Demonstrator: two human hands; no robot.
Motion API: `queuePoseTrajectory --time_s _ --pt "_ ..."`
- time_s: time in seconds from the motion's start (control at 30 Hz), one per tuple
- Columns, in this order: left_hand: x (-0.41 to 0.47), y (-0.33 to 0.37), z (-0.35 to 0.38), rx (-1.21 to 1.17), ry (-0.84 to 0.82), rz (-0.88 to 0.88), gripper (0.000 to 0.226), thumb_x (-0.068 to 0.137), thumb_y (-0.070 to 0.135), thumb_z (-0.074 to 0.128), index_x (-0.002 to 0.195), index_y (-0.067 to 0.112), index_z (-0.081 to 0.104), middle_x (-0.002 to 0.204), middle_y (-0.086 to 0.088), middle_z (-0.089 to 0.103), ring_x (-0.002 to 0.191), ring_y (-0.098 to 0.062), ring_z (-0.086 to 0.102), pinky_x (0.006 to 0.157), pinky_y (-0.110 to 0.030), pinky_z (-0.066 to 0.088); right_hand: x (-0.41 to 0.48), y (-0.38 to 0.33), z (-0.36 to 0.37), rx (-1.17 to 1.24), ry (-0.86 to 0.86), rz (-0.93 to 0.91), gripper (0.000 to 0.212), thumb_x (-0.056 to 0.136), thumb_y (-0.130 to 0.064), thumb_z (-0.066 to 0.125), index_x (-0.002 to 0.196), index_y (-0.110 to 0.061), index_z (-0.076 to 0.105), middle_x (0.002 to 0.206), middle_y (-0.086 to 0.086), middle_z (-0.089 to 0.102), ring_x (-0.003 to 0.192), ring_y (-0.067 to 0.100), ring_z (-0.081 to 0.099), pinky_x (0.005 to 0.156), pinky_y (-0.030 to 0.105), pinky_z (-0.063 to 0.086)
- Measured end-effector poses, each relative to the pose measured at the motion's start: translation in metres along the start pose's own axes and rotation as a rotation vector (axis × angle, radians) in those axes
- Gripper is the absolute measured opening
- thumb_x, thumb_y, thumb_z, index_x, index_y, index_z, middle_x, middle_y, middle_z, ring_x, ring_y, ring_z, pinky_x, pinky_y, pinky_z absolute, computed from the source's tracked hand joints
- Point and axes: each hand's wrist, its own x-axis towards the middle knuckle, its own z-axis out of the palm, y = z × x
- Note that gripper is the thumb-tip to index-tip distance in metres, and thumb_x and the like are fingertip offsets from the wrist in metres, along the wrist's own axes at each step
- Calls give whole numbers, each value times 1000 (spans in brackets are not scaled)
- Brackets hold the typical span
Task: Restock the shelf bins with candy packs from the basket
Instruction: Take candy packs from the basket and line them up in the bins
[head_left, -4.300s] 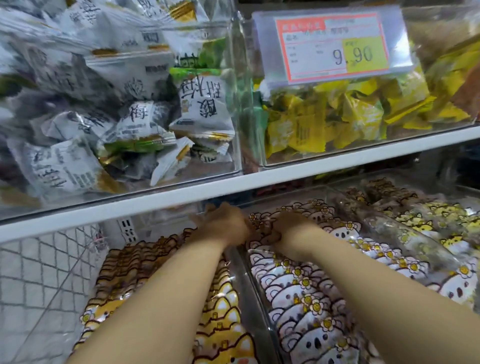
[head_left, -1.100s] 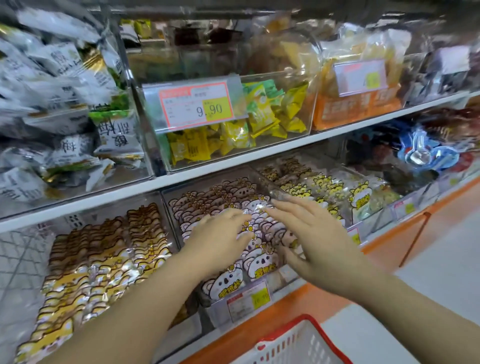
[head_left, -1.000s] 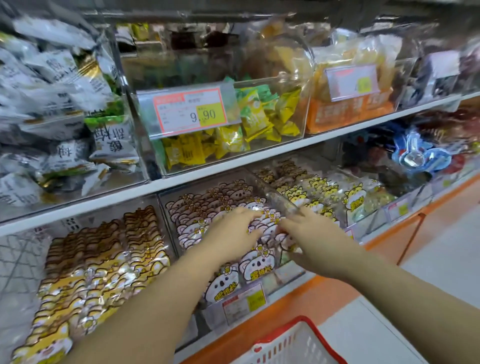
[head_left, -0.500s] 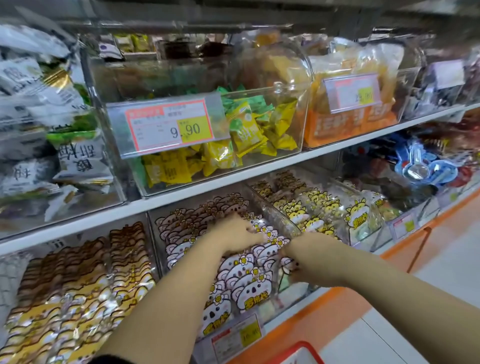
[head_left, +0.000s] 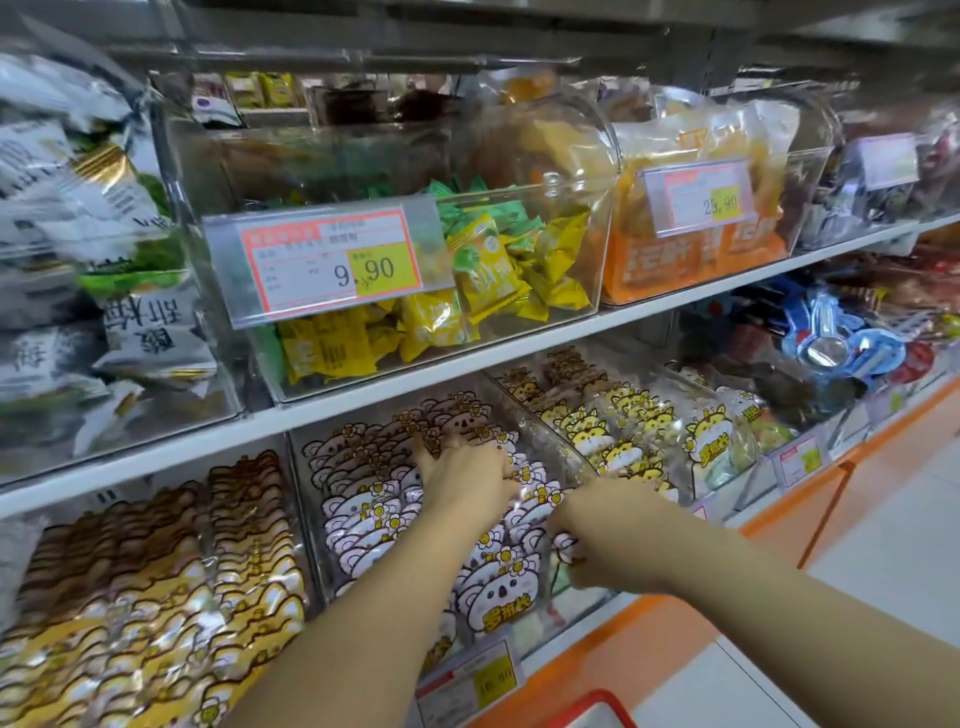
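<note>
Since a second ago our hands have dropped from hovering, fingers spread, onto the white-and-pink koala-printed candy packs (head_left: 498, 582), which stand in rows in the clear plastic bin (head_left: 306, 525) on the lower shelf. The white shelf board (head_left: 415, 382) overhangs the bin's back rows and carries yellow wrapped sweets (head_left: 488, 280) behind a red-and-yellow price tag (head_left: 332, 265). Brown-and-yellow packs (head_left: 156, 582) lie to the left, yellow cat-printed packs (head_left: 623, 431) to the right. Our left hand (head_left: 462, 480) curls its fingers down among the middle rows, gripping packs; our right hand (head_left: 608, 540) pinches a pack's edge at the bin's right side. The red plastic basket (head_left: 592, 695) shows its rim below.
</note>
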Motion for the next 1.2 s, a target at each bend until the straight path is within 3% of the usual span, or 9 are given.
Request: queuePoseTrajectory --time_s 0.1,0.23,0.5,0.6,0.7,0.8,0.93,1.1,1.2 --pt "-12 -1 0 -37 74 36 40 96 44 61 64 24 46 100 4 70 134 -25 42 118 -64 5 -12 1 19 47 90 11 15 89 -24 54 101 -20 61 98 2 66 93 27 62 71 32 51" --pt "-22 0 1 24 146 54 25 98 46 57 85 28 68 113 7 71 134 -21 42 120 -58 9 -21 0 39 105 182 -11 27 94 -33 57 121 -30 59 118 -9 61 112 18 57 86 36 52" --pt "-3 -18 -11 -173 97 98 40 103 48 40 140 36 50 136 3 52 110 -20 62 98 -42 49 3 10 8 142 -39 -59 18 91 -32 62 103 -20 56 108 2 63 99 25 60 76 33 48" --pt "5 -32 -8 -36 49 39 48 103 53 31 149 41 36 159 6 30 135 -23 47 115 -59 31 7 16 -5 462 20 -53 41 85 -60 62 109 -28 62 104 -8 66 92 15 61 78 34 52" --pt "14 -37 -5 27 -161 30 50 103 53 16 143 41 45 161 1 29 148 -28 25 117 -68 12 19 8 -1 350 280 -5 66 86 -77 35 128 -31 57 121 -7 59 112 15 52 93 39 48" --pt "15 -38 -9 32 -274 86 47 95 50 19 113 36 60 139 -7 55 131 -32 45 108 -64 34 40 -1 -4 318 215 18 69 90 -68 17 129 -28 58 126 0 60 119 23 52 98 42 45" --pt "21 -52 -28 -329 -190 69 27 108 30 38 114 27 64 90 2 64 72 -15 60 66 -31 53 81 14 -24 347 87 62 31 96 -21 47 120 -18 65 120 7 67 105 28 63 92 40 53" --pt "45 -74 -19 -139 159 40 46 100 19 50 142 38 49 140 3 58 123 -22 58 99 -40 50 130 15 -23 228 131 46 42 95 -1 44 137 -3 50 133 19 57 115 33 59 87 33 46" --pt "52 -78 -12 -71 96 14 48 101 20 46 142 46 46 132 0 64 107 -23 66 82 -36 52 153 7 -14 211 103 28 34 96 -3 44 127 -3 57 136 20 53 117 32 57 95 33 49"
